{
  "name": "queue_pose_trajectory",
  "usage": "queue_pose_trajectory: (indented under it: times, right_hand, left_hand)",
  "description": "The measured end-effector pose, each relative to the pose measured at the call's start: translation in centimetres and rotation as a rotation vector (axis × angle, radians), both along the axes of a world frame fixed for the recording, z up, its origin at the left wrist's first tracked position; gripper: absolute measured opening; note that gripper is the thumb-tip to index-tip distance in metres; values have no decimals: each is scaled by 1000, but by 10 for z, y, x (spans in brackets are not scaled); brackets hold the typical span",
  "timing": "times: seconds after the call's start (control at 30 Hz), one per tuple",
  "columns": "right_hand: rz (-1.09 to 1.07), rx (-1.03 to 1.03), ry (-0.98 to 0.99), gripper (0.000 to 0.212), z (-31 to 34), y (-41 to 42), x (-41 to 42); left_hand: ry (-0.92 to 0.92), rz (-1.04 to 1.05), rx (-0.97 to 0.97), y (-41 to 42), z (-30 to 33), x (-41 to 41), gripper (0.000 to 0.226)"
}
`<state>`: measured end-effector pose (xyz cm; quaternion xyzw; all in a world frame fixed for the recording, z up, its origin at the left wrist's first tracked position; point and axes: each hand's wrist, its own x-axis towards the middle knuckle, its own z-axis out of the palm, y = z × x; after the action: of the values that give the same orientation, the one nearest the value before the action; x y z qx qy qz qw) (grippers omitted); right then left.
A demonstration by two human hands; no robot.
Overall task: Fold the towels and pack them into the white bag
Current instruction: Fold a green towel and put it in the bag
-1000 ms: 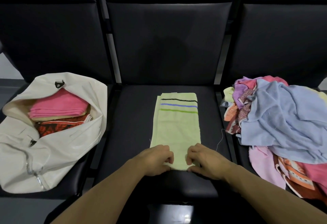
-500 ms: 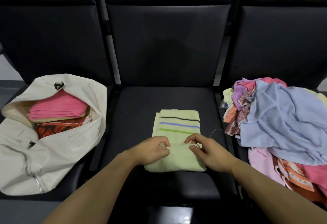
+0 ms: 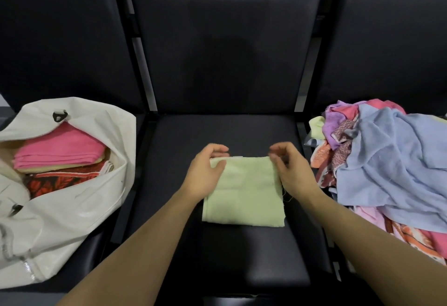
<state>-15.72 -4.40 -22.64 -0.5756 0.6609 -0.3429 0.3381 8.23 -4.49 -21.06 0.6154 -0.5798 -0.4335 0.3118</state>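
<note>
While green towel lies folded on seat, left hand, right hand pinch far corners.

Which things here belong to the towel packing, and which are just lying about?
In the job: green towel, both hands at its far edge, white bag, pink towel inside it, unfolded pile.
Lying about: black seats only.

Dim indoor light is falling from above and behind the camera. A soft rounded shadow is sitting on the middle seat back. A faint sheen is running along the top edge of that backrest. The white bag is reading brightest, without clipping. Wide-angle distortion is bowing the seat frames outward at the edges. Focus is holding fairly even; the hands are showing slight softness.
</note>
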Motion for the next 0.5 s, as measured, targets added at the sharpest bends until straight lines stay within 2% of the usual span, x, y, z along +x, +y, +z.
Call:
queue_pose_trajectory:
  times: [0.07,0.13,0.23,0.33,0.37,0.43,0.5]
  right_hand:
    - [-100,-7,-6,17,-7,-9,-4]
    - [-179,35,58,24,-13,-9,-7]
    - [-225,218,206,37,-24,1,-7]
    - [-140,417,480,72,-26,5,2]
    - [-101,456,538,77,-25,5,6]
    - [-42,492,539,75,-27,6,11]
    - [-2,461,488,61,-27,10,14]
  left_hand:
    - [-54,29,9,-5,-8,-1,40]
    - [-196,40,116,-7,-13,0,55]
    - [-439,160,302,-5,-24,0,67]
    - [-444,268,443,-2,-30,-7,77]
    - [-437,256,474,-1,-31,-10,74]
    - [-407,195,498,2,-35,-15,63]
    - [-374,160,475,7,-39,-18,64]
